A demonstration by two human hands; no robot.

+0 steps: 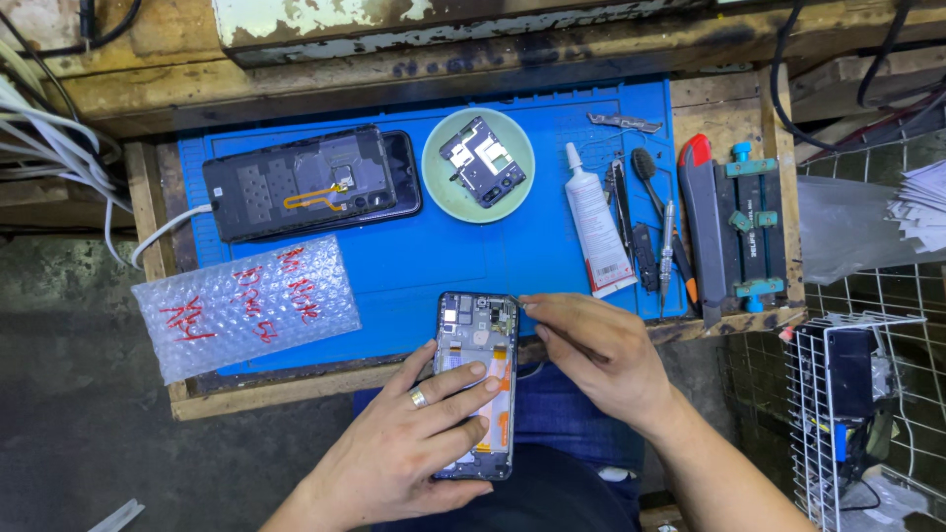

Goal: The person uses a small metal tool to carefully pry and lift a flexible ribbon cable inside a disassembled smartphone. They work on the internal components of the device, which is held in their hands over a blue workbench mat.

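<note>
An opened phone (477, 335) with its back off lies lengthwise at the front edge of the blue work mat (443, 266), partly over my lap. My left hand (409, 443), a ring on one finger, lies flat across the phone's lower half and pins it down. My right hand (591, 350) is pinched on a thin tool whose tip touches the phone's upper right corner. Farther back on the mat lie a second black phone (310, 182) with its back open and a green dish (478, 202) holding a circuit board (483, 161).
A bubble-wrap bag (246, 305) with red writing overhangs the mat's left front. A white glue tube (598, 222), tweezers, a brush and screwdrivers lie right of centre. A red-handled tool and a blue clamp jig (754, 227) sit at the right edge. A wire rack (847, 394) stands lower right.
</note>
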